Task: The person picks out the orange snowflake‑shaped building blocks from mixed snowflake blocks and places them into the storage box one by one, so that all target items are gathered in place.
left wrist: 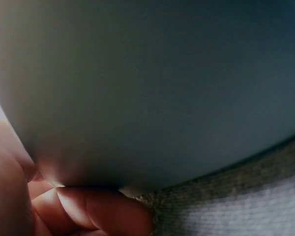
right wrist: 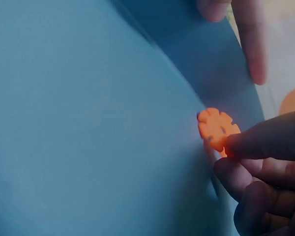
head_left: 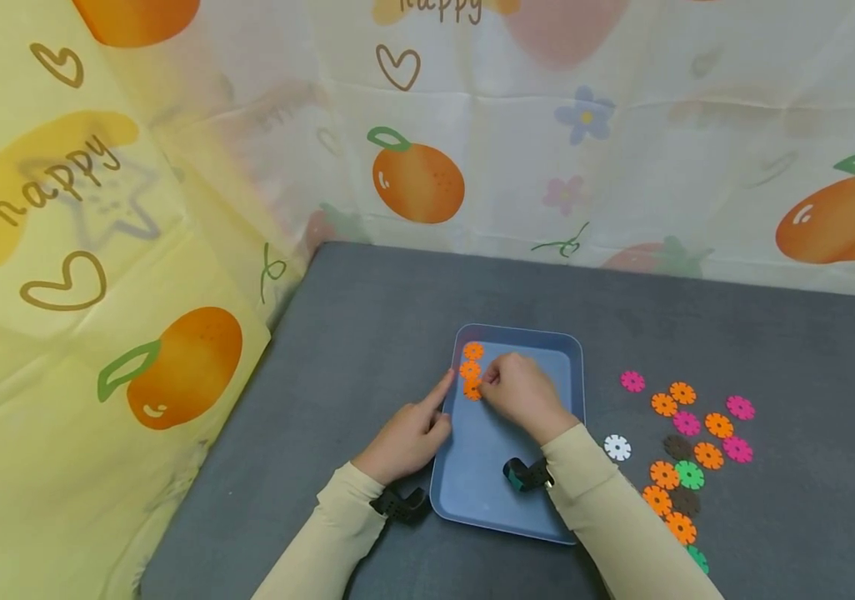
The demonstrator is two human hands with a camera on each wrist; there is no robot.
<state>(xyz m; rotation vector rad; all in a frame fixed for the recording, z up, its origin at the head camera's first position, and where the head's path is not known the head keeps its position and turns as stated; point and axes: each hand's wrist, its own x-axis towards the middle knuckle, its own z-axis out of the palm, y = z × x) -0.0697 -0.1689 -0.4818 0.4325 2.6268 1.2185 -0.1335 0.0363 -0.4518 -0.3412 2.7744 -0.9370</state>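
Note:
In the head view my right hand (head_left: 521, 390) is over the upper left part of a blue tray (head_left: 502, 483). Its thumb and finger pinch an orange notched plastic disc (right wrist: 216, 129), low by the tray's side wall in the right wrist view. Two more orange discs (head_left: 473, 351) lie above it in a column along the left wall. My left hand (head_left: 407, 437) holds the tray's left edge, thumb at the inner side and index finger stretched along the outside. In the left wrist view, curled fingers (left wrist: 103, 209) sit beneath the tray's dark outer surface.
Right of the tray lie scattered notched discs on the grey table (head_left: 810, 500): several orange discs (head_left: 708, 456), pink discs (head_left: 740, 407), green discs (head_left: 690, 475), dark brown discs (head_left: 686, 501) and one white disc (head_left: 617, 447). A printed curtain (head_left: 487, 167) hangs behind and left.

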